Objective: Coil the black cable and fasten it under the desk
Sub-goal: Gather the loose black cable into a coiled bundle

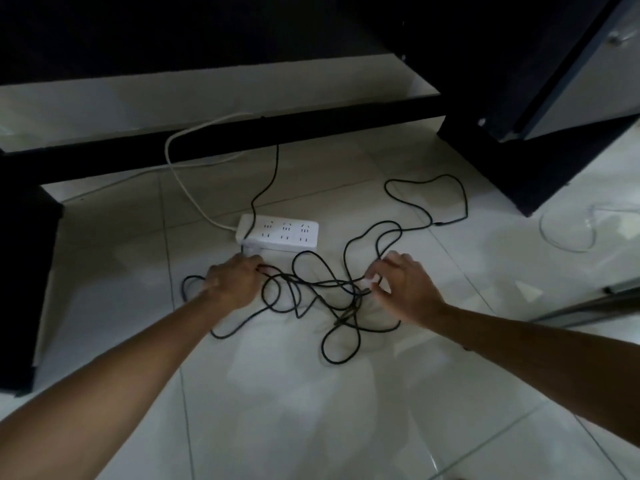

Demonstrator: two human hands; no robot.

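A long black cable (311, 284) lies in loose tangled loops on the pale tiled floor. One end runs up past a white power strip (278, 232) toward the desk's dark crossbar (221, 142). My left hand (233, 284) grips the cable at the left of the tangle, fingers curled round it. My right hand (401, 282) pinches a strand at the right side, between thumb and fingertips. More loops stretch to the right (429, 216), past both hands.
The desk's black leg (24, 271) stands at the left and a dark panel (519, 143) at the right. A white cord (173, 157) leads from the power strip over the crossbar. A thin clear wire (568, 233) lies on the tiles at far right.
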